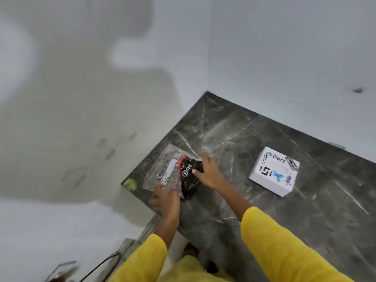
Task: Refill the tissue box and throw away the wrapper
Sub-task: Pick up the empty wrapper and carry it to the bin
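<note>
Tissue pack, dark "Dove" print (188, 176), in clear plastic wrapper (162, 169) at worktop (244, 200) left edge; our left hand (165, 200) pinches wrapper, right hand (209, 171) grips pack, likely pulling apart. White stickered box (273, 171) waits well right.

On the counter (264, 210), the box (273, 171) lies well right of the wrapper (173, 169), which sits at the counter's left edge, with both hands (207, 171) on the wrapper.

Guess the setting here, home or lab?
Likely a home, though not certain: a dark marble-look counter set into a plain white wall corner, with a sticker-covered white box and a clear wrapper holding a black pack.
</note>
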